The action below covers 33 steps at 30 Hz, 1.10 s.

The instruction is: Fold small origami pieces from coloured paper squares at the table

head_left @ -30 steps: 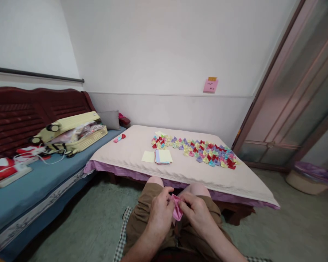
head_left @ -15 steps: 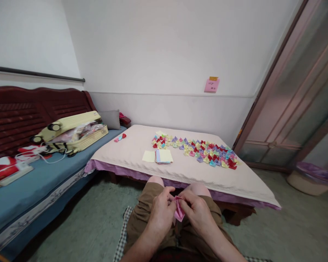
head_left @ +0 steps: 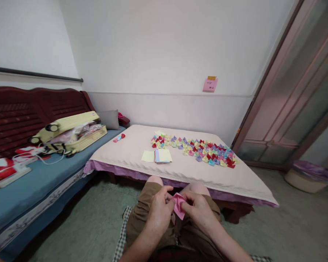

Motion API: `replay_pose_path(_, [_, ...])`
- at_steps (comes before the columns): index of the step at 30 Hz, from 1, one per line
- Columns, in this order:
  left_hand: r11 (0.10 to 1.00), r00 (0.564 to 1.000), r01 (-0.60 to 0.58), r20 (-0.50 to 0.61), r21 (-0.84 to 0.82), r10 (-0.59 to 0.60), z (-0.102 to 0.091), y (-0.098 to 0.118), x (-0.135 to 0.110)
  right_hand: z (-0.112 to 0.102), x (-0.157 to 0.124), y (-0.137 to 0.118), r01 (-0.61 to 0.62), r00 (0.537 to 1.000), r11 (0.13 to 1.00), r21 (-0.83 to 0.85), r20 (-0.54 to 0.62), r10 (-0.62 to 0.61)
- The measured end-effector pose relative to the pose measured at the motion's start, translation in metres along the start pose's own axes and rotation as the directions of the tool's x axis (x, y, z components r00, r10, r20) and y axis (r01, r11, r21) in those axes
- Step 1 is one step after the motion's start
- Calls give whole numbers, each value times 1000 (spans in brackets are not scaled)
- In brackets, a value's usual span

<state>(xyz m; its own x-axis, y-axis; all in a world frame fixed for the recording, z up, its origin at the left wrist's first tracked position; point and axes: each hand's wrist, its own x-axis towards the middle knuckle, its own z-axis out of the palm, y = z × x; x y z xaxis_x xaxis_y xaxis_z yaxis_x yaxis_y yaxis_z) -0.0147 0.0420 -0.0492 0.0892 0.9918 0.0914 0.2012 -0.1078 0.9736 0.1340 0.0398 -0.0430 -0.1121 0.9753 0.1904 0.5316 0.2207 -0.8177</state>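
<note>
A small pink folded paper (head_left: 179, 206) is held above my lap between both hands. My left hand (head_left: 160, 207) pinches its left edge, the index finger stretched partly over the top. On the other side my right hand (head_left: 198, 209) grips the paper with the thumb pressed on its face. Past my knees, a stack of square paper sheets (head_left: 164, 156) lies near the table's front edge, a pale yellow sheet (head_left: 148, 156) beside it. Many small folded paper pieces (head_left: 198, 149) in mixed colours spread across the table's right half.
A cream cloth covers the low table (head_left: 120, 156). A few folded pieces (head_left: 119, 138) sit at its far left. An open yellow suitcase (head_left: 79, 134) rests on the blue-covered bench (head_left: 51, 174). A lined bin (head_left: 306, 176) stands at right; a pink note (head_left: 210, 84) hangs on the wall.
The pink paper looks opened wider and turned more toward me. My right thumb has shifted onto its face, while both hands stay over my lap. The view has moved slightly.
</note>
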Motion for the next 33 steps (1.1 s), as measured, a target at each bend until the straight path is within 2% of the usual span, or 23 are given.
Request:
replay_pose_path(13, [1000,999,-3,-32,22,3,5,-2,2,6,-5,-10,57,998,998,-33,-2,-58])
replay_pose_path(17, [1000,1000,-1,-30,-8,1,2,-8,7,-2,-3,-11,47,999,999,-3,-17,-47])
replay_pose_path(20, [1000,999,-2,-47,-16,1,-1,-12,12,-14,-2,-13,58,993,998,18,-100,-56])
replay_pose_path(23, [1000,997,-3,-80,-2,3,-2,-14,14,-19,-6,-16,134,972,989,-57,-188,-142])
replay_pose_path(26, [1000,994,0,-105,21,2,-1,-12,11,-14,-13,-18,242,938,950,-198,-203,-281])
replay_pose_path(30, [999,992,-2,-126,48,8,2,-9,5,3,-19,-19,348,854,825,-446,-212,-475])
replay_pose_path(33, [998,992,-16,-124,68,24,3,-8,2,13,-19,-18,359,818,744,-564,-194,-542])
